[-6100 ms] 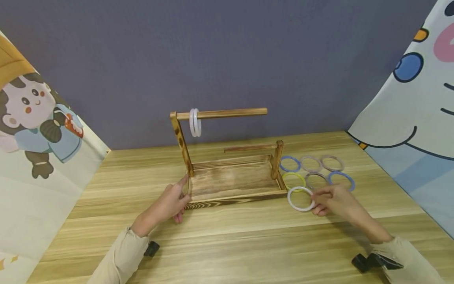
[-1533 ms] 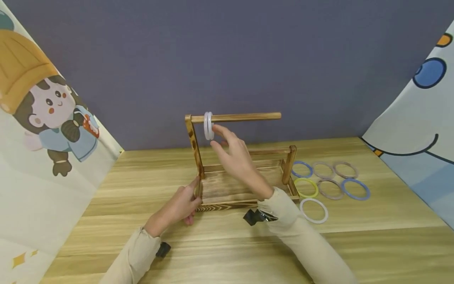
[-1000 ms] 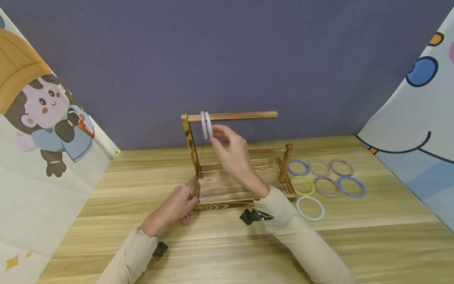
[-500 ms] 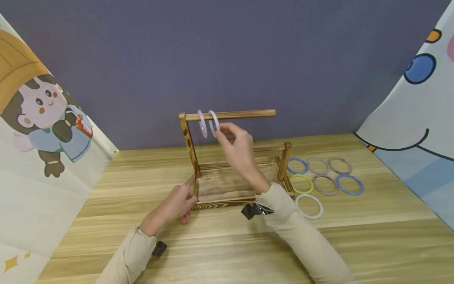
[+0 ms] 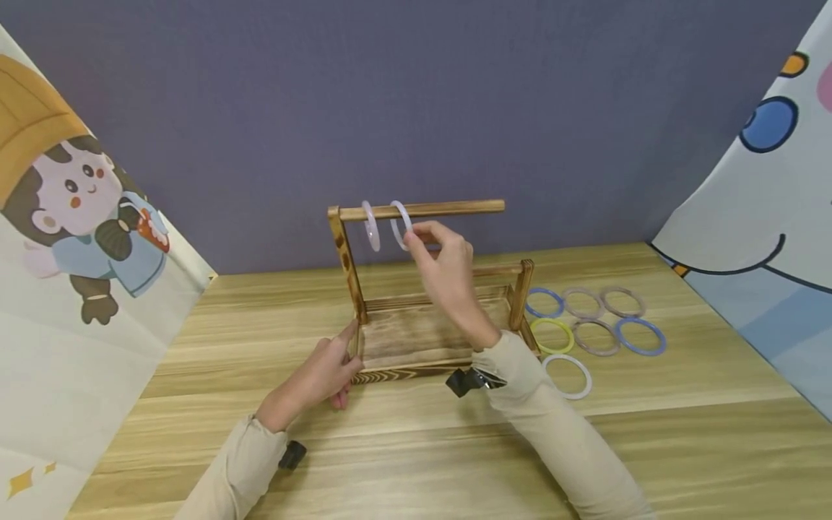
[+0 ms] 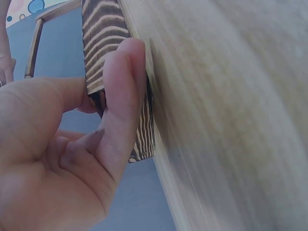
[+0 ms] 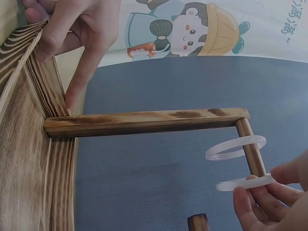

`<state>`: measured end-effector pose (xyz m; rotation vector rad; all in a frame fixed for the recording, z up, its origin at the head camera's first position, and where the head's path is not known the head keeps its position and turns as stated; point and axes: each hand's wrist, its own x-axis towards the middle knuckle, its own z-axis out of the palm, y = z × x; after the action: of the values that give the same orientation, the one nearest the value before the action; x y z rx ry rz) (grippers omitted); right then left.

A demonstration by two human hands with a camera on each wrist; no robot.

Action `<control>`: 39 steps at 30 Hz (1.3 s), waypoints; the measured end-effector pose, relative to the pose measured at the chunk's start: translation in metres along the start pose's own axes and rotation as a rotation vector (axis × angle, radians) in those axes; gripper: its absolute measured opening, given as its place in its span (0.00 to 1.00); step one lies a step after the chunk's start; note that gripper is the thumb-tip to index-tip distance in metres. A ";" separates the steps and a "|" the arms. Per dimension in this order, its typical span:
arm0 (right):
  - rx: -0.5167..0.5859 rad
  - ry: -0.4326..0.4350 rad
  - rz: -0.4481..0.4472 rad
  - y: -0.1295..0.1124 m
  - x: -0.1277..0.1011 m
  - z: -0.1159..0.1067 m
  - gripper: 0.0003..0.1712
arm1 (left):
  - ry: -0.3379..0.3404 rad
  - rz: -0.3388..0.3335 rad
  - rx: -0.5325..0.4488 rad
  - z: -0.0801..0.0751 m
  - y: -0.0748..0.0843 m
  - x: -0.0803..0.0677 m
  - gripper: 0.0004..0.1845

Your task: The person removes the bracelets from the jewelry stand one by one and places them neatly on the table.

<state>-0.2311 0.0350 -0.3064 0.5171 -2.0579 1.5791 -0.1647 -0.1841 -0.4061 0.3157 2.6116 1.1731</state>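
Note:
My right hand pinches a whitish bangle between thumb and fingers, in the head and right wrist views. This bangle encircles the upper rod of a wooden bangle stand. Left of it, a second pale bangle hangs on the same rod, with a gap between the two. My left hand grips the front left corner of the stand's tray base. In the left wrist view the thumb lies on the striped front wall, and the right wrist view shows the index finger reaching along the end wall.
Right of the stand, a white bangle lies nearest on the wooden table. Behind it lie yellow, blue and brownish bangles. A lower rod runs from the stand's short right post.
Earlier my right hand was at the white bangle on the table; it then came to the upper rod. It has since drawn one hanging bangle rightward, away from the other. My left hand stays put.

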 end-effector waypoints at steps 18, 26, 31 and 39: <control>-0.041 0.001 -0.001 0.012 0.000 -0.024 0.10 | -0.010 0.033 0.021 0.001 0.000 0.001 0.42; -0.079 0.013 -0.038 0.022 0.003 -0.036 0.10 | -0.001 0.016 -0.005 -0.002 0.001 0.000 0.41; -0.105 0.023 -0.047 0.026 0.003 -0.044 0.09 | 0.000 0.016 0.000 -0.003 0.001 -0.001 0.41; -0.121 0.039 -0.068 0.031 0.002 -0.056 0.08 | -0.006 0.016 -0.002 -0.001 0.000 0.000 0.41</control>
<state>-0.2418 0.0976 -0.3175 0.5024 -2.0692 1.4054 -0.1647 -0.1850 -0.4056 0.3404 2.6071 1.1778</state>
